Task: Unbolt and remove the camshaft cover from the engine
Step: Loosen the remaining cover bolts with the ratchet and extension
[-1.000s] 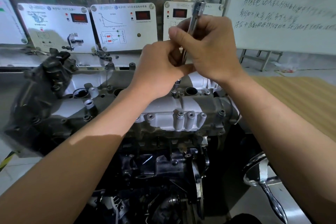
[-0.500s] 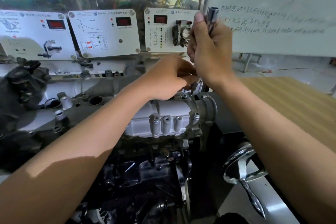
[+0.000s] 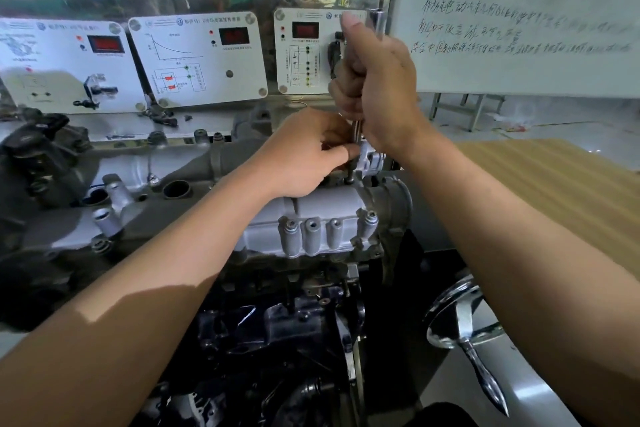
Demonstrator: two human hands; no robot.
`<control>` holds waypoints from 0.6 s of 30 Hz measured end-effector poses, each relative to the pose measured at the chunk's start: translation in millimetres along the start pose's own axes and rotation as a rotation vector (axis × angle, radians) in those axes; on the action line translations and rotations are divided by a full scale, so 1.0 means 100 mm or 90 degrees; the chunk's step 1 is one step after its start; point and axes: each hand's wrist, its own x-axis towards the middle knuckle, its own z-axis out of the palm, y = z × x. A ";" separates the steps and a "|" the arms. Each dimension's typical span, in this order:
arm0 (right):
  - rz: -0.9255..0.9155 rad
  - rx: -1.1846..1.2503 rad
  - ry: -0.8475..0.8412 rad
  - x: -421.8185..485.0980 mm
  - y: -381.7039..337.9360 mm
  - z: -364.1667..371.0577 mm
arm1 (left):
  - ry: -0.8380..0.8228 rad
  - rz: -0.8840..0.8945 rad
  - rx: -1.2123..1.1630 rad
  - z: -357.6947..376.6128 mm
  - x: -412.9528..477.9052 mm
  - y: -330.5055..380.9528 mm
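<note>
At the far right end of the pale grey cast-aluminium camshaft cover [image 3: 322, 208], which sits on top of the dark engine block [image 3: 277, 322], the person has a slim steel driver [image 3: 356, 130] standing nearly upright over a small bolt head [image 3: 350, 179]. The right hand [image 3: 377, 80] is wrapped in a fist round the upper shaft, thumb pointing up. The left hand [image 3: 304, 152] pinches the shaft low down, just above the cover, to steady it.

From where I stand, the tip is the worry. The left fingers crowd it, so I can't tell whether it is fully seated. If it is only half on and the fist twists hard, I'd expect it to ride out and chew the bolt head, and a rounded bolt would stall the whole removal. The tall shaft adds to that risk: any lean from the upper hand tilts the tip. A sudden slip would also throw the lower hand's knuckles against the silver cast housing [image 3: 372, 161] just beside it.

Once the bolt comes free, it could roll into one of the open round ports [image 3: 176, 189] further left, or drop down the dark front of the engine. Prying the cover up with any bolt left in could bend it.
</note>
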 end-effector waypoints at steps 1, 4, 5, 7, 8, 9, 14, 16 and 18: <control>0.024 0.000 -0.020 0.02 -0.01 0.01 | 0.002 -0.004 0.017 0.00 0.00 -0.01; 0.104 0.026 -0.088 0.09 -0.03 -0.02 | 0.010 -0.031 0.023 0.01 -0.02 0.00; 0.130 0.052 -0.117 0.12 -0.05 -0.04 | 0.002 -0.041 0.013 0.02 -0.02 0.00; 0.162 0.101 -0.154 0.16 -0.07 -0.09 | -0.005 -0.051 -0.025 0.03 -0.02 0.01; 0.169 0.112 -0.152 0.16 -0.08 -0.12 | -0.003 -0.045 -0.050 0.03 -0.02 0.02; 0.173 0.111 -0.135 0.15 -0.09 -0.14 | -0.002 -0.039 -0.069 0.05 -0.01 0.03; 0.034 -0.233 0.006 0.04 -0.03 -0.23 | 0.116 -0.031 -0.099 0.17 0.06 0.04; -0.027 -0.329 0.055 0.01 -0.04 -0.28 | 0.158 -0.052 -0.099 0.20 0.09 0.04; -0.074 -0.360 0.117 -0.04 -0.07 -0.30 | 0.165 -0.069 -0.099 0.21 0.11 0.04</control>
